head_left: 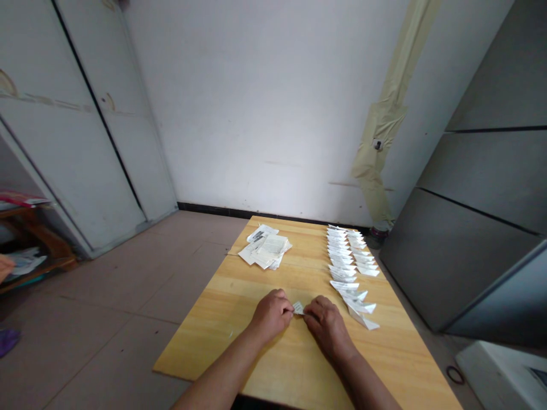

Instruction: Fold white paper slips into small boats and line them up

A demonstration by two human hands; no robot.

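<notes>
Left grip (pixel 272 312), right grip (pixel 325 322) — both pinched folded paper (pixel 298 308) | seemed light, easily creased — ends suited holding

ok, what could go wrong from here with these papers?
1. The right hand is close to the near end of the row of folded papers; a sideways swing might knock some askew.
2. The small paper is pinched between the left hand and right hand; uneven pull could crease or tear it.
3. The loose paper pile lies near the table's left edge; a brush could push sheets off.
</notes>
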